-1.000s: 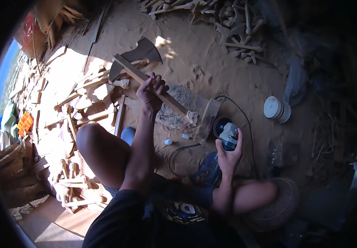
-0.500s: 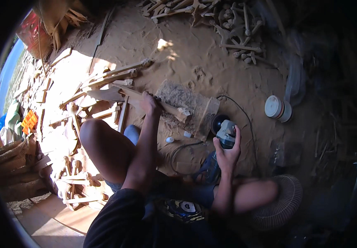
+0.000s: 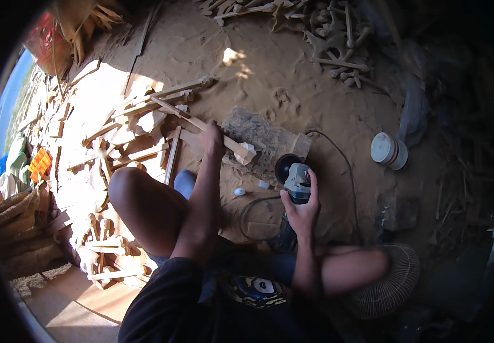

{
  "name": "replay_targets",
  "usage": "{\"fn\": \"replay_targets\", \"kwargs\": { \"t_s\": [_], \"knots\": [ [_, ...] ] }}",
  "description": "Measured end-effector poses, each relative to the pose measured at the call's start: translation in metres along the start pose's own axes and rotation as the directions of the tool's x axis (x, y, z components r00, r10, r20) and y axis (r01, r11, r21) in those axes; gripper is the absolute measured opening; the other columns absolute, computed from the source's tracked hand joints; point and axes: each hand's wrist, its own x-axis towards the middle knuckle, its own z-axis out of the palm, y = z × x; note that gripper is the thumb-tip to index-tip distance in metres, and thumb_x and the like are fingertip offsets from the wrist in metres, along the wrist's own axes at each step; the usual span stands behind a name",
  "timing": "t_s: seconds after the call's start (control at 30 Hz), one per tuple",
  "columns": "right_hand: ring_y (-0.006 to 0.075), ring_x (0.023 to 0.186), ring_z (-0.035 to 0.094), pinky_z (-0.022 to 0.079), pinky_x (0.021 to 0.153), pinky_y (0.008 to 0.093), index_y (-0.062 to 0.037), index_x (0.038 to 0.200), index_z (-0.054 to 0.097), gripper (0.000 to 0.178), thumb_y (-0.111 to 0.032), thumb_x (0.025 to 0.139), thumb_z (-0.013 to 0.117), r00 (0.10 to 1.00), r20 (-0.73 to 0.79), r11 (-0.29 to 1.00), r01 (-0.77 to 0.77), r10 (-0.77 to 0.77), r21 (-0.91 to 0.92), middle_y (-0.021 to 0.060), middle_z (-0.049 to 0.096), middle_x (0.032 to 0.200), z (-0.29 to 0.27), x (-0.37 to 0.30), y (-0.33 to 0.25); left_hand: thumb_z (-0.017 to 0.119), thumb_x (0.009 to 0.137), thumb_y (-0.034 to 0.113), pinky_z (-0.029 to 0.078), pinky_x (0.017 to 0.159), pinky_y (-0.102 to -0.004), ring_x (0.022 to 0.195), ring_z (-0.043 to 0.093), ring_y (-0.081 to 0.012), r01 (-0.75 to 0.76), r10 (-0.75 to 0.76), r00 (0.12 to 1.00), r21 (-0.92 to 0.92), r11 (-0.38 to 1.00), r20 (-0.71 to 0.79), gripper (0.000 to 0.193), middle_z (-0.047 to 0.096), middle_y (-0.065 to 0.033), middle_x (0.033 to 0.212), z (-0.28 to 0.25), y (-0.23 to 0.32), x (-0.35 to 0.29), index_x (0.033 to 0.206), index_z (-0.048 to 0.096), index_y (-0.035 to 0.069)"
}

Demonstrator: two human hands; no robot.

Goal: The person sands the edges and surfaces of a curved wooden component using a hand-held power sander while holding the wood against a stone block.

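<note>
My left hand (image 3: 212, 139) is closed around the middle of a long, pale wooden piece (image 3: 234, 147). Its thicker, blocky end points toward the lower right, while the thin end reaches up and left. Beneath it lies a dusty, flat-topped block (image 3: 267, 132) on the sandy ground. In my right hand (image 3: 303, 214) is an angle grinder (image 3: 298, 178), gripped by its body with thumb and a finger spread around it. The grinder's round black disc (image 3: 285, 167) is near the block's right end, apart from the wooden piece.
Long wooden pieces (image 3: 167, 91) lie to the left in bright sun. Another heap of knobby pieces (image 3: 338, 51) lies at the far right. A white tub (image 3: 382, 148) stands on the right, with a black cable (image 3: 347, 166) curving nearby. A round wire fan guard (image 3: 393, 280) sits beside my right knee.
The grinder has moved left and slightly up, closer to the wooden piece. The wooden piece has rolled in my left hand and now shows a narrower side.
</note>
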Motion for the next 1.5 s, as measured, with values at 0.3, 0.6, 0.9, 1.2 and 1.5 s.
{"fn": "replay_targets", "kwargs": {
  "t_s": [0.3,0.6,0.9,1.2,1.5],
  "knots": [
    [0.0223,0.120,0.068,0.056,0.104,0.0383,-0.0046,0.161,0.047,0.086,-0.011,0.086,0.087,0.998,0.015,0.998,-0.061,0.062,-0.020,0.0166,0.065,0.143,0.009,0.006,-0.015,0.047,0.104,0.012,0.054,0.057,-0.0304,0.061,0.056,-0.0130,0.585,-0.191,0.770,-0.555,0.591,0.609,0.020,0.051,0.0014,0.067,-0.029,-0.003,0.043,0.084,0.046,0.013],
    [0.0226,0.120,0.067,0.055,0.105,0.0380,-0.0027,0.160,0.047,0.086,-0.012,0.085,0.088,1.000,-0.021,1.000,0.009,-0.009,0.011,0.0171,0.064,0.143,0.004,0.004,-0.016,0.049,0.105,0.013,0.046,0.054,-0.0278,0.053,0.049,-0.0098,0.778,-0.171,0.559,-0.442,0.446,0.811,0.038,0.045,0.0061,0.057,-0.009,0.029,-0.002,0.068,0.041,0.018],
    [0.0225,0.121,0.066,0.055,0.105,0.0368,-0.0021,0.161,0.046,0.087,-0.012,0.086,0.089,1.000,0.004,0.995,0.006,-0.007,0.102,0.0171,0.064,0.143,-0.008,-0.004,-0.033,0.063,0.106,0.013,0.050,0.048,-0.0330,0.057,0.054,-0.0137,-0.258,0.240,0.926,0.024,0.966,0.292,0.021,0.051,-0.0037,0.080,0.020,0.036,-0.084,0.111,0.043,0.007],
    [0.0220,0.109,0.075,0.059,0.100,0.0384,-0.0041,0.162,0.046,0.086,-0.016,0.088,0.088,0.991,0.113,0.977,0.052,-0.077,0.205,0.0181,0.076,0.124,0.000,-0.017,-0.068,0.065,0.106,0.017,0.044,0.042,-0.0334,0.051,0.051,-0.0133,-0.320,0.237,0.914,0.229,0.919,0.329,0.022,0.049,-0.0022,0.074,0.025,0.032,-0.104,0.111,0.045,0.009],
    [0.0293,0.109,0.080,0.061,0.096,0.0429,-0.0082,0.164,0.045,0.088,-0.018,0.088,0.088,0.992,0.097,0.991,0.068,-0.080,0.118,0.0240,0.079,0.121,0.006,-0.027,-0.058,0.063,0.101,0.014,0.046,0.043,-0.0341,0.051,0.051,-0.0150,-0.314,0.245,0.929,0.243,0.918,0.278,0.021,0.048,-0.0020,0.071,0.026,0.032,-0.122,0.111,0.046,0.007]
  ]
}}
